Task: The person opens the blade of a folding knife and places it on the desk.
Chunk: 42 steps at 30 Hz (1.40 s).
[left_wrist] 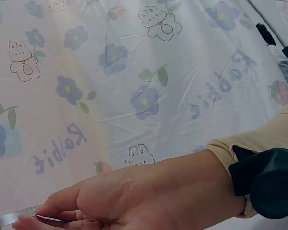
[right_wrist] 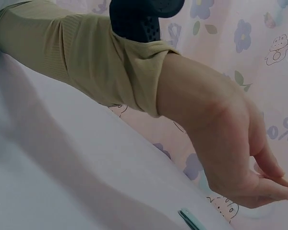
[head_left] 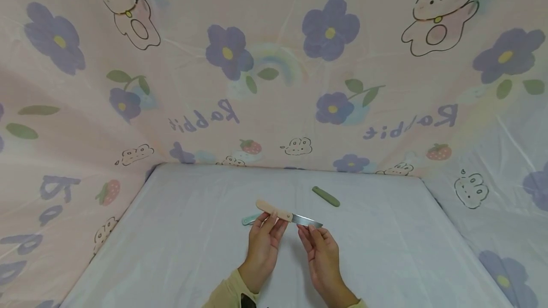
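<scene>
Above the white table (head_left: 192,251), the left hand (head_left: 263,241) grips the knife (head_left: 287,215) by its handle while the right hand (head_left: 321,251) pinches the blade (bare steel); a slip could cut the fingertips.

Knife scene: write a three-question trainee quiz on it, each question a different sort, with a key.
1. True or false: the knife lies flat on the table, untouched.
2. Which hand pinches the bare blade? A the left hand B the right hand
3. Fill in: the green sheath lies on the table, ____ from both hands.

Key
1. False: both hands hold it above the table.
2. B; the left hand holds the tan handle.
3. Apart.
</scene>
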### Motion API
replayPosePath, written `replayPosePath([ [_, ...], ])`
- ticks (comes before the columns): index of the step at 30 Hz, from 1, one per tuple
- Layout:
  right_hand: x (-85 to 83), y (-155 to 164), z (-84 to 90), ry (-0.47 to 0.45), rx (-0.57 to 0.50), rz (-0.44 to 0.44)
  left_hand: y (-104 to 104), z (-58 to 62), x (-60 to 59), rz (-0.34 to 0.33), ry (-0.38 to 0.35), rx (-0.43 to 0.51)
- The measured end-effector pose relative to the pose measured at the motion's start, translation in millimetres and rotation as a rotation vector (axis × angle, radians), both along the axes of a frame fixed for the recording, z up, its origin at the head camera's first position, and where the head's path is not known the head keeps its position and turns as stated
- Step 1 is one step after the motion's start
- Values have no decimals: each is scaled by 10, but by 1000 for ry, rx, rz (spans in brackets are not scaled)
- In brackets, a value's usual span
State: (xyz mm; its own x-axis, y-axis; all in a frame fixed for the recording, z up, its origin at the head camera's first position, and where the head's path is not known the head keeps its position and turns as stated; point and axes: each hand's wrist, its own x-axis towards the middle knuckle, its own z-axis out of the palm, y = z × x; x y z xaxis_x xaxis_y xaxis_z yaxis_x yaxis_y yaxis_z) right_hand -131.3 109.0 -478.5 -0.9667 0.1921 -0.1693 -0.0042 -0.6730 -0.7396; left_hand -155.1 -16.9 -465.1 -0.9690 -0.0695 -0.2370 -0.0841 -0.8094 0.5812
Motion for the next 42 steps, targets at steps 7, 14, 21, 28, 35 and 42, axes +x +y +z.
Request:
replayPosePath([
  [7,41,-23,14,37,23,-7,17,1,-8,1,5,15],
  [14,30,-7,1,41,42,-14,1,-26,-23,-31,-13,27],
  [21,-12,51,-28,1,10,-13,-27,-49,-52,-73,-21,32],
  [28,-93,164,-27,6,19,8,-56,-107,-91,-132,8,-63],
  [35,-242,292,-40,-34,73,45,-81,-176,-161,-184,3,-156],
  [42,-431,386,-25,-69,101,82,-79,-199,-347,-215,3,-260],
])
